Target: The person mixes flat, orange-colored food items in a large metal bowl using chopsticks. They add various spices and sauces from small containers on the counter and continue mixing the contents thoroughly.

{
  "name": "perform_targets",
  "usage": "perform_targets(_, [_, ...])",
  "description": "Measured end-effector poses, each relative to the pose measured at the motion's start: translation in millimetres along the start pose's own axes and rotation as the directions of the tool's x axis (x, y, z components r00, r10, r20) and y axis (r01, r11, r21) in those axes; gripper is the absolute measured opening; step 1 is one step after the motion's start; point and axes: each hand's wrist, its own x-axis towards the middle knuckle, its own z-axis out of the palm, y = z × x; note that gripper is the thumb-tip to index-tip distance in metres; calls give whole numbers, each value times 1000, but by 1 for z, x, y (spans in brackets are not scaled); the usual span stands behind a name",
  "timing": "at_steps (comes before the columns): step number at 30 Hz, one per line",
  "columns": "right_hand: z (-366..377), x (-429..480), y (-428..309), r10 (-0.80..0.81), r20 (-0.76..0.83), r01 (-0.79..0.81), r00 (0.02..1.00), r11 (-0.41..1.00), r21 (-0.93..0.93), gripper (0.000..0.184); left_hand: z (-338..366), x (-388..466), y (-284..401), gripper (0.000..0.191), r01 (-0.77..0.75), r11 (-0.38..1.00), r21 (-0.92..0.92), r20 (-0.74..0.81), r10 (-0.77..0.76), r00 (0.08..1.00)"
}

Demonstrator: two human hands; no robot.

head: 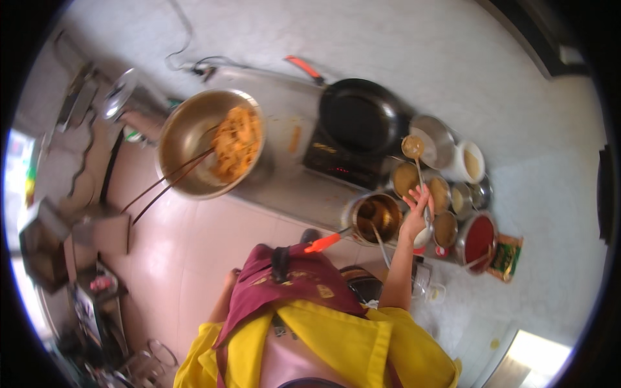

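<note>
My right hand (418,211) grips the handle of a metal ladle (413,147), whose bowl holds light-brown granular stuff, above several seasoning containers. Below it lies a container of brown powder (405,179). Just left of the hand stands a pot of dark reddish liquid (367,218) with utensils in it, one orange-handled. My left hand (233,276) hangs low beside the maroon apron (286,276), mostly hidden by it; its fingers are unclear. A black frying pan (356,114) rests on a black induction cooker (335,162). To the left, a large metal bowl (187,126) holds orange-coated food and long chopsticks (170,182).
A red-filled container (478,237) and a green-and-gold packet (507,257) stand at the right end of the metal counter (291,186). A cable (218,60) runs at the wall. Cardboard boxes (104,230) are on the left, above the tiled floor (170,262).
</note>
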Motion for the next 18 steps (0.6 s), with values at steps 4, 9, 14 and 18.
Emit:
perform_targets(4, [94, -34, -13, 78, 310, -130, 948, 980, 151, 38, 0, -15, 20, 38, 30, 999, -37, -61, -32, 998])
perform_targets(9, [214, -83, -9, 93, 660, -192, 745, 978, 79, 32, 13, -35, 12, 40, 93, 980, -179, -118, -115, 986])
perform_targets(14, [281, -105, 32, -126, 767, 91, 629, 992, 89, 19, 28, -54, -6, 42, 119, 944, -309, -169, -177, 970])
perform_targets(18, [285, -98, 54, -298, 847, 419, 440, 902, 100, 15, 33, -78, 7, 42, 188, 935, -300, -188, -251, 950])
